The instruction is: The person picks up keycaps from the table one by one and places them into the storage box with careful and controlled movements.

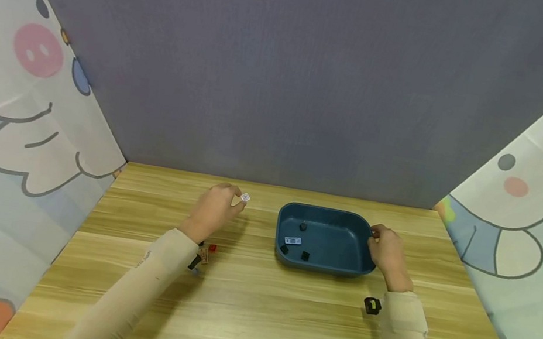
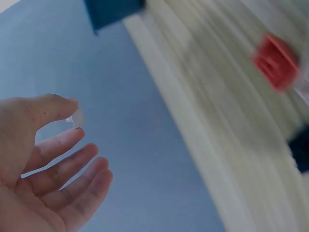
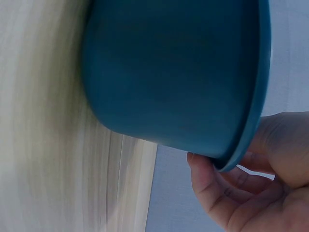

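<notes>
Between thumb and index finger, my left hand (image 1: pixel 211 211) pinches a small white square piece (image 1: pixel 245 197) with a dark mark on one face, held above the table left of the bin. The left wrist view shows the white piece (image 2: pixel 78 117) edge-on at the fingertips, the other fingers loosely bent. My right hand (image 1: pixel 388 254) grips the right-hand rim of a blue plastic bin (image 1: pixel 325 269), thumb and fingers on either side of it. Inside the bin lie a pale, printed rectangular piece (image 1: pixel 293 240) and small black pieces (image 1: pixel 305 255).
Below my left wrist lie a red piece (image 1: pixel 213 248), a brown patterned piece (image 1: pixel 204 255) and a black piece (image 1: pixel 194 262), partly hidden by the sleeve. A black object with a yellow-green mark (image 1: pixel 372 305) sits beside my right sleeve. A grey panel (image 1: pixel 281 106) stands behind the table.
</notes>
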`<state>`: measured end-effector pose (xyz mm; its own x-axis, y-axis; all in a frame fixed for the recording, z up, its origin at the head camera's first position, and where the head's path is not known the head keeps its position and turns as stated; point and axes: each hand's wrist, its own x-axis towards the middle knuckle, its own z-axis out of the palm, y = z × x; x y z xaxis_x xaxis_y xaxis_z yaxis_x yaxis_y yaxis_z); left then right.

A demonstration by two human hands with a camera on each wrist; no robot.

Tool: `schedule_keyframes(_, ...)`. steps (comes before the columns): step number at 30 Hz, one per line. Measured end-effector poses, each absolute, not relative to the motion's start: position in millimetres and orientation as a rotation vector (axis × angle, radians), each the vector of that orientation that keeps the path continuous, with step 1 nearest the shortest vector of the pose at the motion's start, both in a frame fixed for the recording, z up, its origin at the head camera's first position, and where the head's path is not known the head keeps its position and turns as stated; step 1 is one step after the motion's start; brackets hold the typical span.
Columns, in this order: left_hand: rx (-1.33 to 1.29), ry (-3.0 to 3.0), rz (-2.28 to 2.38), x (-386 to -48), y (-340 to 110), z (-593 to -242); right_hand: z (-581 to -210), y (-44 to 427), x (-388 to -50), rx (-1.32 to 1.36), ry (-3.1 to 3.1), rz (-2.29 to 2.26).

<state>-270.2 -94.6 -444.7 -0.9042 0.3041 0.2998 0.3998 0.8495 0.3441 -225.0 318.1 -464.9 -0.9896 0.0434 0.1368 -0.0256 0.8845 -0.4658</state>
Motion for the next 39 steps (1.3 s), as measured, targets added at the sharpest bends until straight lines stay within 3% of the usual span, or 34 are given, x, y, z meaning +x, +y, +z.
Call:
schedule_keyframes(30,-1.012,-2.723,-0.692,-244.6,43.5,-443.3,-467.4,319.6,-226.2,-0.029,-2.900,0.714)
schedule_keyframes(39,-1.069,-2.737,-0.659,-242.4,63.6,-445.6,-467.7,319.5,-226.7,-0.014,-2.890,0.715)
